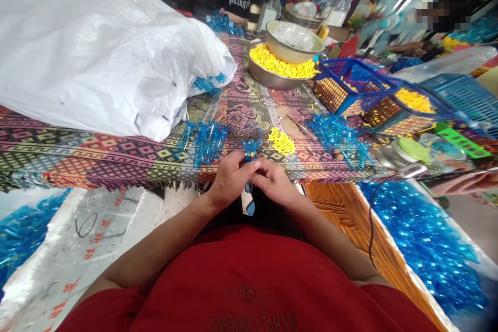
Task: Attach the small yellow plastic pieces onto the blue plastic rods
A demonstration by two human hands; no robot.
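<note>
Left hand (230,179) and right hand (273,180) pinch what looks like one blue plastic cluster (251,149), near one yellow heap (281,141).

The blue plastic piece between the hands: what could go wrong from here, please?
The blue plastic piece is pinched between the left hand and right hand at the table edge, so it could slip and drop toward the lap. The loose yellow plastic pieces lie close by on the patterned cloth, and a careless movement could scatter them. The white plastic sack slumps against other blue pieces and might slide over them.
</note>
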